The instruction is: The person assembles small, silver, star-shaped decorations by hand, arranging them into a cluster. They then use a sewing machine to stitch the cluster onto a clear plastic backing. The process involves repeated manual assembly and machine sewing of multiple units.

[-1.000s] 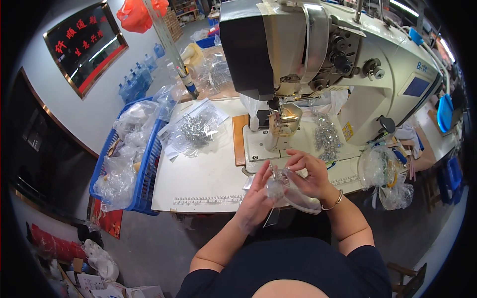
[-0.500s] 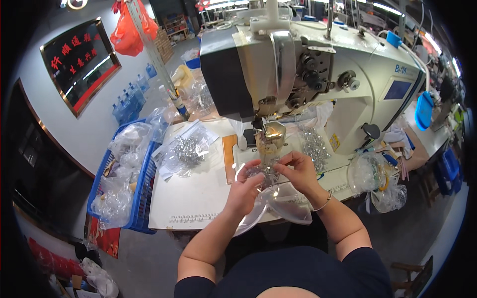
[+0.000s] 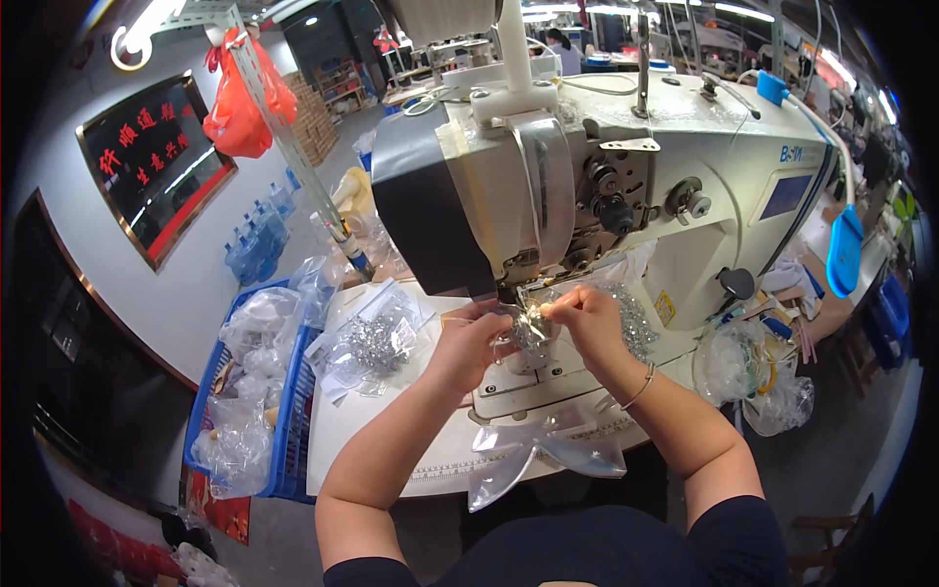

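My left hand (image 3: 471, 344) is closed, its fingertips pinching the left side of a small silver, glittery piece (image 3: 529, 338) below the needle area of a large white sewing machine (image 3: 587, 127). My right hand (image 3: 590, 321) pinches at the piece's upper right, where a light glares. The fingers hide part of the piece. Nearer to me, a clear plastic piece with petal-like lobes (image 3: 582, 454) lies across the table's front edge. Just beyond my right hand is a heap of silver glittery pieces (image 3: 634, 328). More silver pieces (image 3: 372, 342) lie on clear bags left of my left hand.
A blue basket (image 3: 293, 430) full of clear plastic bags stands left of the white table (image 3: 337, 460). A metal post (image 3: 298, 137) with a red bag (image 3: 249, 103) rises at the back left. Clear bags (image 3: 734, 362) sit at the table's right side. A blue hanging piece (image 3: 843, 256) dangles at right.
My view has shifted, so the machine looks larger. Both hands have moved farther from me toward the needle area. The lobed clear plastic now shows more fully, nearer to me than my hands.
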